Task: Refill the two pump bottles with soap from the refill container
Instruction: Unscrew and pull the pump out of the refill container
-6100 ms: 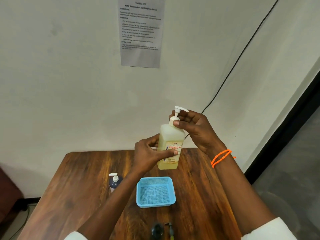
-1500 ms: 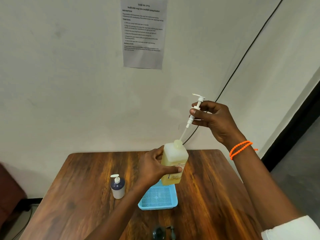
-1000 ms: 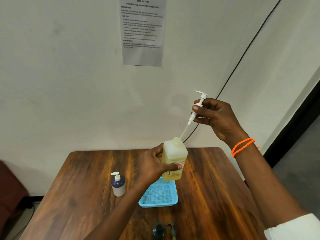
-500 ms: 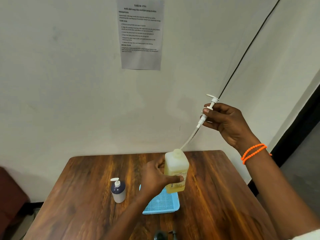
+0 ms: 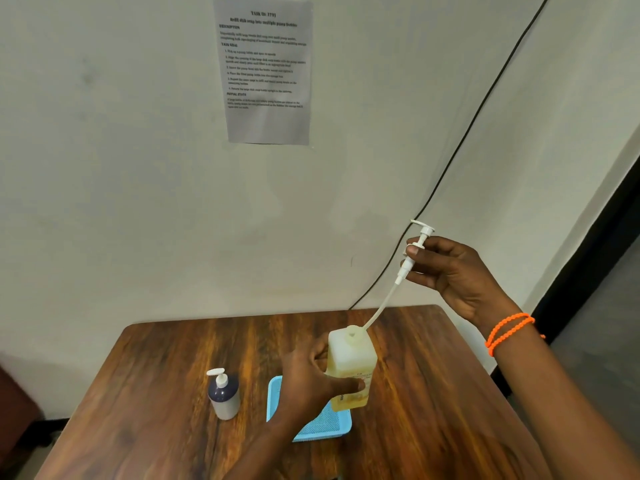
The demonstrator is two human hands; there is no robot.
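My left hand [image 5: 308, 382] grips a square translucent bottle of yellow soap [image 5: 351, 365], held upright above the blue tray [image 5: 323, 427]; its neck is uncapped. My right hand [image 5: 450, 271] pinches the white pump head [image 5: 417, 244], raised up and to the right. The pump's long dip tube [image 5: 379, 306] slants down, its tip right at the bottle's mouth. A small pump bottle [image 5: 223, 396] with a dark upper half and a white pump stands on the wooden table [image 5: 156, 375], left of the tray.
The table's far edge meets a pale wall bearing a printed paper sheet [image 5: 266, 69]. A black cable [image 5: 460, 147] runs diagonally down the wall behind my right hand. A dark doorway edge [image 5: 588, 251] lies at right.
Since six seconds ago the pump came off the yellow bottle. My right hand has drawn it up and right until the tube's tip is at the mouth, while the bottle sank toward the tray.
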